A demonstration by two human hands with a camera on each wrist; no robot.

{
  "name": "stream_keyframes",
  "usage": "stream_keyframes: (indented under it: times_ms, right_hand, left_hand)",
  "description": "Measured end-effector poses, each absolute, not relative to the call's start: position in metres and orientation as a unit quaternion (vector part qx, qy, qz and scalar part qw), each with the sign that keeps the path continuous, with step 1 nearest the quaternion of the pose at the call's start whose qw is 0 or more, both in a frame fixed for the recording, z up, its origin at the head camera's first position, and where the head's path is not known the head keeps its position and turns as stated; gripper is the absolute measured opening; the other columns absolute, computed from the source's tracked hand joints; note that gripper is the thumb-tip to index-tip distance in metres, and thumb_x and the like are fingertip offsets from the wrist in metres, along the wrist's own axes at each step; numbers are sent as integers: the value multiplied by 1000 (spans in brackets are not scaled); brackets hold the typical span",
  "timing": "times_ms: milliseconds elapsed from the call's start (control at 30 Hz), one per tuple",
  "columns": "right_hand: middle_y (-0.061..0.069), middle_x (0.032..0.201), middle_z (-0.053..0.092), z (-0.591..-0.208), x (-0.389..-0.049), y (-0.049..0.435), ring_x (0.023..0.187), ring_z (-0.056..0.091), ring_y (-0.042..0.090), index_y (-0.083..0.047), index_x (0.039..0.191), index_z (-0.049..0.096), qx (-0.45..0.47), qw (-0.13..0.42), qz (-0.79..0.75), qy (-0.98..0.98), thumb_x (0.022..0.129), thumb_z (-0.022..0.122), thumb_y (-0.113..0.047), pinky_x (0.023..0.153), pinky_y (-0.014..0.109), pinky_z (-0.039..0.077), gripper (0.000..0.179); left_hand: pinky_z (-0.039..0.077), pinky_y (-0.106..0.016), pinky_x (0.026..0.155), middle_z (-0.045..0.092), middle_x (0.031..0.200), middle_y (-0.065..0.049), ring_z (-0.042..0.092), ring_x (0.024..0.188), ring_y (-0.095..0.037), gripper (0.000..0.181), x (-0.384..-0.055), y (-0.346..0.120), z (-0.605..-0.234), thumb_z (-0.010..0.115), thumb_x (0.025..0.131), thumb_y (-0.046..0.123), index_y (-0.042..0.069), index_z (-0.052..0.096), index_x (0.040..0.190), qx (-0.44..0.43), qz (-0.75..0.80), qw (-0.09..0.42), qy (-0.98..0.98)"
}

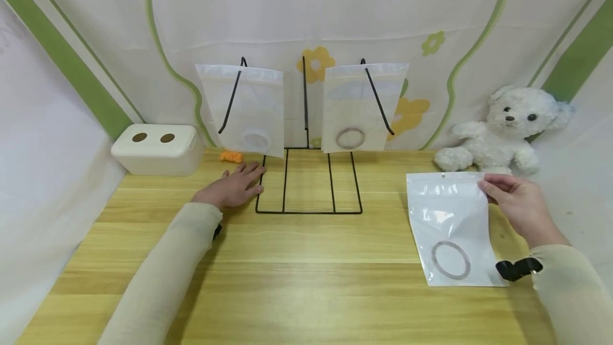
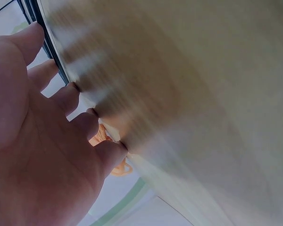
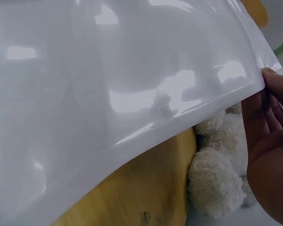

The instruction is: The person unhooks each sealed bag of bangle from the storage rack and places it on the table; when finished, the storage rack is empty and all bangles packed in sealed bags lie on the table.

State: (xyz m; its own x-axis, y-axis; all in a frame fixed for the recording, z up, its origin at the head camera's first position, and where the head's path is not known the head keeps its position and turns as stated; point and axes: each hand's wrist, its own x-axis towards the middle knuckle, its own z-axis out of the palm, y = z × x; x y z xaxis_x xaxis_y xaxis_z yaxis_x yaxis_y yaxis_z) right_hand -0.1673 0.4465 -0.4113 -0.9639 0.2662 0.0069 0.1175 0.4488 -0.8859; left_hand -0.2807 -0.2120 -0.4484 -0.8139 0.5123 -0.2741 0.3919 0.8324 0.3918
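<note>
My right hand point(image 1: 519, 204) pinches top right corner of white bag point(image 1: 442, 217), in front of bear point(image 1: 500, 148); ring point(image 1: 455, 278) shows low in it. Likely light, floppy, slick: best held by top edge. My left hand point(image 1: 233, 185) spread, at left side of rack point(image 1: 306, 212).

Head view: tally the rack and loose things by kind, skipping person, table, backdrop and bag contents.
Zip bags: 3
Black wire rack: 1
White box: 1
Small orange item: 1
White plush bear: 1
Total: 7
</note>
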Motion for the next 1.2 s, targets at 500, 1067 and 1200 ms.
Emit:
stream_keyframes:
  times_ms: [500, 1067, 1200]
  right_hand:
    - [-35, 90, 67, -440, -178, 474, 82, 63, -13, 6, 144, 60, -158, -21, 429, -889, 108, 67, -41, 72, 19, 61, 60]
    - [39, 149, 56, -446, -188, 476, 135, 56, 54, 11, 147, 58, -120, -73, 292, -946, 112, 61, -29, 93, 48, 62, 53]
    - [40, 147, 56, -444, -187, 475, 133, 57, 55, 12, 146, 58, -116, -76, 284, -949, 112, 61, -30, 97, 56, 59, 54]
  left_hand:
    - [5, -85, 124, 11, 183, -17, 3, 167, -52, 81, -282, -215, -452, 35, 110, 72, 27, 20, 175, 242, 163, 186, 938]
    - [7, -82, 126, 11, 182, -21, 4, 167, -52, 66, -262, -198, -423, 41, 118, 41, 14, 20, 175, 234, 141, 189, 943]
    - [7, -82, 126, 12, 181, -22, 5, 166, -53, 66, -263, -198, -423, 42, 118, 41, 13, 21, 174, 235, 143, 188, 943]
